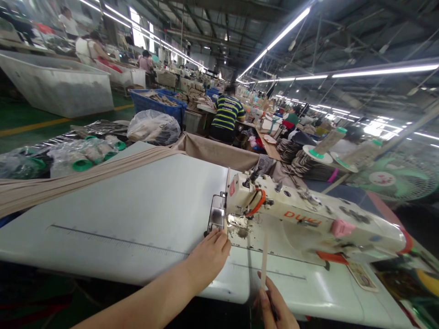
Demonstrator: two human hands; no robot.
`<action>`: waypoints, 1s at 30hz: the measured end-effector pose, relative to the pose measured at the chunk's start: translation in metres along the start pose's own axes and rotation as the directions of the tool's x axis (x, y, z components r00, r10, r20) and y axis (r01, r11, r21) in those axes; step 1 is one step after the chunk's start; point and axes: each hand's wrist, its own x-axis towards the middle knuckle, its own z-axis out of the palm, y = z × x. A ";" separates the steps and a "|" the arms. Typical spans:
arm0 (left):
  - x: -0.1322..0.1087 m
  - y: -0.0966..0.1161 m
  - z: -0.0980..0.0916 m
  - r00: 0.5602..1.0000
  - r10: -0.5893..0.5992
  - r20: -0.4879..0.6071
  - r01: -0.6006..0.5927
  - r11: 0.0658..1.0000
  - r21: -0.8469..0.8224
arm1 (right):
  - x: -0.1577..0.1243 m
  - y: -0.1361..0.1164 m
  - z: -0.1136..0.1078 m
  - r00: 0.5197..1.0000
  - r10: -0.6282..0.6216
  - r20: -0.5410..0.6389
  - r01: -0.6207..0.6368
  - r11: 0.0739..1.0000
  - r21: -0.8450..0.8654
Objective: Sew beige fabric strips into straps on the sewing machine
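Observation:
An industrial sewing machine stands on a pale table. My left hand is closed at its needle area, fingertips pressed together on a thin beige fabric strip that runs beside a shiny metal plate. Most of what lies under those fingers is hidden. Lower and to the right, at the table's front edge, my right hand pinches a narrow beige strip between thumb and forefinger. That strip points upward, its top end apart from the machine. Something dark shows in the right palm, too unclear to name.
Long beige strips lie across the table's left side. Bagged thread cones sit beyond its left edge. A fabric-lined bin is behind the table. A green fan stands at right. Ahead, a person in a striped shirt sits working.

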 end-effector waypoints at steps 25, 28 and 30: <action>0.012 -0.026 0.009 0.957 -0.264 0.124 0.290 0.909 -0.299 | -0.008 -0.017 0.006 0.997 -0.036 0.064 0.029 0.993 0.111; 0.012 -0.026 0.007 0.954 -0.267 0.137 0.297 0.906 -0.302 | -0.006 -0.020 0.005 0.995 -0.043 0.086 0.032 0.991 0.127; 0.011 -0.026 0.005 0.950 -0.280 0.137 0.310 0.894 -0.324 | -0.003 -0.022 0.002 0.990 -0.062 0.129 0.047 0.992 0.117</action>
